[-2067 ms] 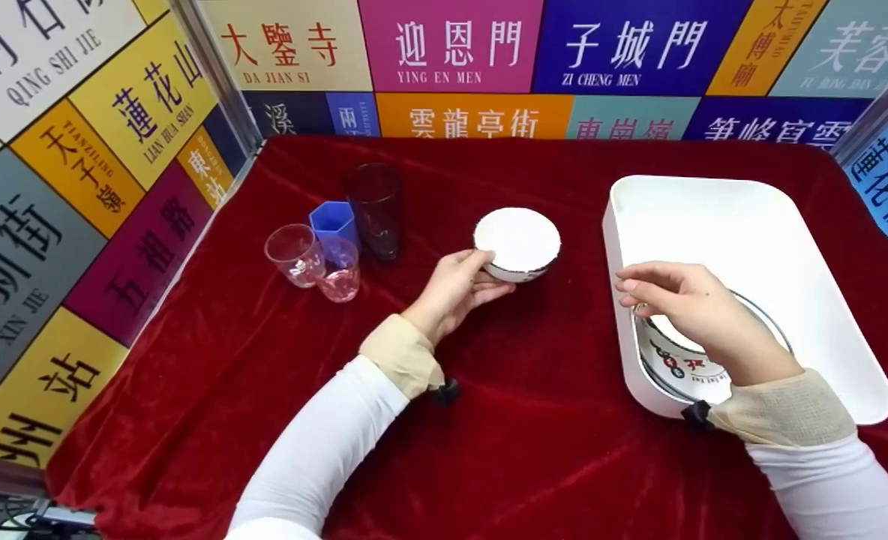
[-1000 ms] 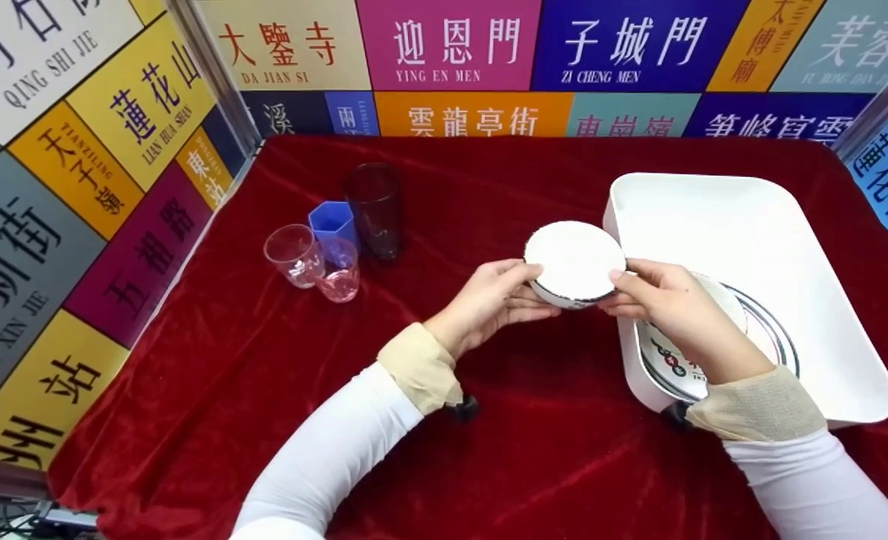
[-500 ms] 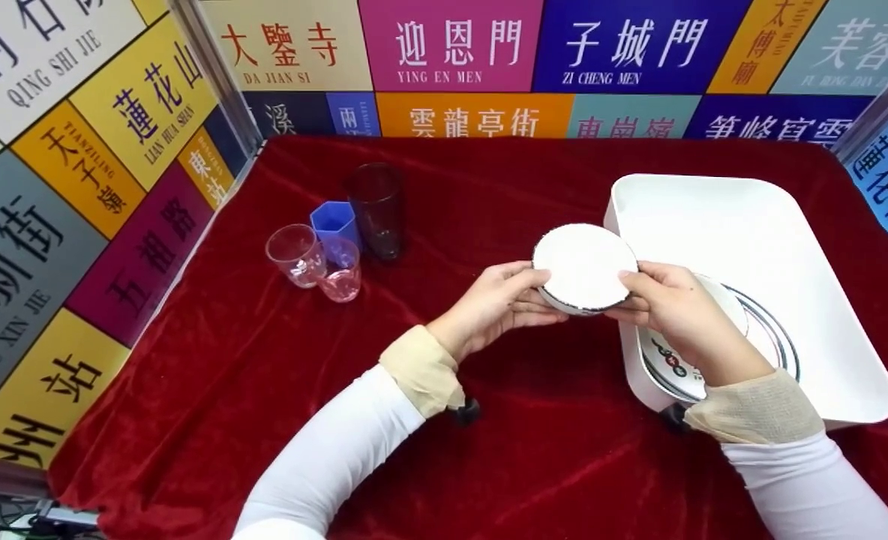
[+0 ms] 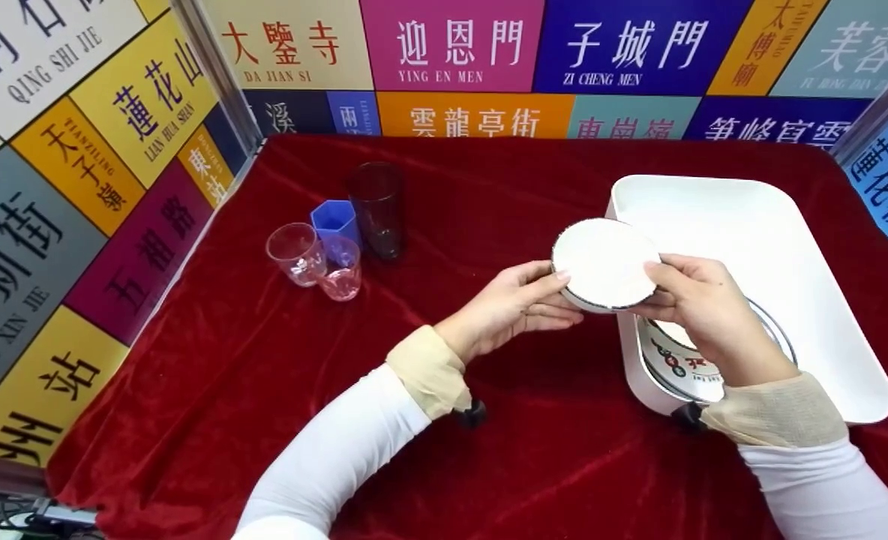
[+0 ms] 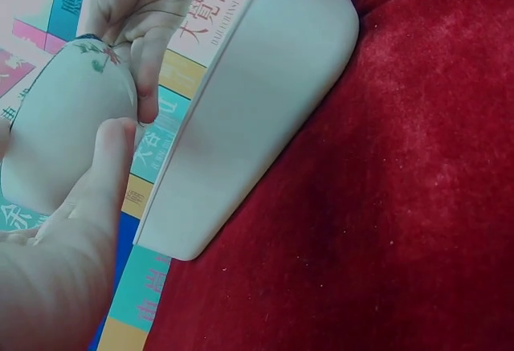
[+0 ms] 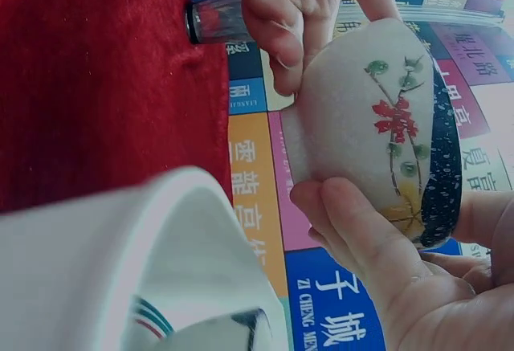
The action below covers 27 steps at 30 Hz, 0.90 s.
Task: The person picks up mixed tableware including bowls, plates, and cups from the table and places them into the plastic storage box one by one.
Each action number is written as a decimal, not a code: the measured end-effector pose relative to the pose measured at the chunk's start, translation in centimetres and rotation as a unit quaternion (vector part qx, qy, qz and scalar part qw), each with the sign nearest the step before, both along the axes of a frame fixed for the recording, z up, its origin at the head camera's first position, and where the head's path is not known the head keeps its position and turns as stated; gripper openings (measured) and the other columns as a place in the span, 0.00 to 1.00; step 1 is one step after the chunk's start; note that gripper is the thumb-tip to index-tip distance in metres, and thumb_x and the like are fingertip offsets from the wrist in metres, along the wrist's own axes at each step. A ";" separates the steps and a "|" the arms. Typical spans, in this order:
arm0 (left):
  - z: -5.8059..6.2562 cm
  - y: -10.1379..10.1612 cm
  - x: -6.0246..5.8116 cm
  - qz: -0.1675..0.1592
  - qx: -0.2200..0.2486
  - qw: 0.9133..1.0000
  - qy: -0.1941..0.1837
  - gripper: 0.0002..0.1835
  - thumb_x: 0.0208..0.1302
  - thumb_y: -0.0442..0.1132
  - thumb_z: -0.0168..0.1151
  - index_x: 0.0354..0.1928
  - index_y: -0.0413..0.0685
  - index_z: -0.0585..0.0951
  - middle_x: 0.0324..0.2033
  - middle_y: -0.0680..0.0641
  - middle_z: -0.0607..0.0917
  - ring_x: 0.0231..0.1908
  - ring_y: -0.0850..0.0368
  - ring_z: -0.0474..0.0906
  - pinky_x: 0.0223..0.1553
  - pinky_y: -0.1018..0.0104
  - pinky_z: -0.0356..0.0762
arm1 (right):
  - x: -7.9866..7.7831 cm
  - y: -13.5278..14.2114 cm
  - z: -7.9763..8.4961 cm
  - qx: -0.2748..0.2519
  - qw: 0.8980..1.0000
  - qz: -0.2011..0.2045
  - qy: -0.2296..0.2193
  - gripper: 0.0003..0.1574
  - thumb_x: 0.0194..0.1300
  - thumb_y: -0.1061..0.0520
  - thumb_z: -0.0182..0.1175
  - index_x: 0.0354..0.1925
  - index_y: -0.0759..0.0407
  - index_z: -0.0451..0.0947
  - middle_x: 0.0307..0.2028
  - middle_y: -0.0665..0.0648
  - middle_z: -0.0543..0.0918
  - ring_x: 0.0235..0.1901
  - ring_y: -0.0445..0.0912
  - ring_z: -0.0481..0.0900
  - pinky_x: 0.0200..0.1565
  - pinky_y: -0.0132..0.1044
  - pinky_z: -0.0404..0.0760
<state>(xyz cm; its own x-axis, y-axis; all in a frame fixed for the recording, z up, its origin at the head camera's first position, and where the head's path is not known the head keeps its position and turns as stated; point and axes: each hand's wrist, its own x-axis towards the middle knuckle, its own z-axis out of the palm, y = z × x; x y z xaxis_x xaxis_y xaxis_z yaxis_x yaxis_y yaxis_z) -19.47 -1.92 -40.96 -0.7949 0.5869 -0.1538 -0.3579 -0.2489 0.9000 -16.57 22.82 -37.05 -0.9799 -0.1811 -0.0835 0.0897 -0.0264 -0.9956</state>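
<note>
Between both hands a white bowl [image 4: 606, 262] with a dark rim is held up at the left edge of the white tray [image 4: 751, 217]. My left hand [image 4: 515, 309] grips its left side, thumb on the rim and fingers beneath. On the opposite side my right hand [image 4: 703, 304] pinches the rim in the same way. In the right wrist view the bowl [image 6: 365, 118] shows a red flower, green leaves and a speckled dark band. Below my right hand, a patterned plate [image 4: 688, 375] lies in the tray with another white bowl [image 4: 673, 332] on it, partly hidden by that hand.
At the left of the red cloth [image 4: 444, 450] stand a clear glass [image 4: 295, 255], a pink-tinted glass [image 4: 340, 277], a blue hexagonal cup [image 4: 333, 220] and a tall dark glass [image 4: 378, 210]. Lettered panels [image 4: 451, 45] wall in the back and sides.
My left hand has carried the bowl rightward from mid-cloth to the tray's edge. My right hand, earlier over the tray without the bowl, has taken hold of the bowl's right side.
</note>
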 end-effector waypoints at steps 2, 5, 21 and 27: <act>-0.1 0.2 0.0 0.001 -0.002 1.000 0.005 0.26 0.75 0.42 0.58 0.69 0.40 0.68 0.48 0.32 0.86 0.43 0.46 0.88 0.53 0.53 0.85 | 0.0 0.3 0.1 -0.006 1.000 -0.002 0.001 0.16 0.77 0.57 0.53 0.55 0.66 0.75 0.37 0.49 0.90 0.38 0.42 0.90 0.41 0.36 0.88; -0.1 0.3 0.1 0.002 -0.005 1.000 0.011 0.25 0.75 0.41 0.58 0.69 0.39 0.69 0.50 0.30 0.85 0.44 0.46 0.87 0.53 0.53 0.85 | 0.1 0.7 0.3 -0.015 1.000 -0.001 0.003 0.09 0.77 0.57 0.54 0.46 0.54 0.81 0.37 0.51 0.90 0.37 0.43 0.90 0.42 0.36 0.88; -0.6 0.4 0.1 0.009 -0.062 0.997 0.034 0.19 0.76 0.41 0.57 0.63 0.41 0.76 0.51 0.30 0.85 0.41 0.52 0.87 0.49 0.56 0.87 | 0.2 3.6 1.1 0.004 0.999 -0.040 0.033 0.12 0.76 0.55 0.56 0.42 0.48 0.87 0.36 0.50 0.91 0.36 0.40 0.90 0.38 0.35 0.87; -0.9 0.6 0.1 -0.001 -0.094 0.993 0.066 0.20 0.76 0.40 0.56 0.64 0.38 0.76 0.54 0.30 0.84 0.49 0.44 0.86 0.50 0.58 0.86 | 0.3 4.8 1.2 0.043 0.996 -0.068 0.026 0.11 0.74 0.54 0.59 0.39 0.43 0.88 0.33 0.46 0.90 0.33 0.37 0.89 0.35 0.32 0.87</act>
<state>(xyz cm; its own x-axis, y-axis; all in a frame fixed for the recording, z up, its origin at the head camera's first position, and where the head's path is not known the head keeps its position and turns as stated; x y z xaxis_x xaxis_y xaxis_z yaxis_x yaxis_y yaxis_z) -19.38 -1.30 -41.87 -0.8141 0.5596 -0.1551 -0.2337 -0.0711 0.9697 -16.22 27.63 -35.82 -0.9983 -0.0414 -0.0418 0.0397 0.0513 -0.9979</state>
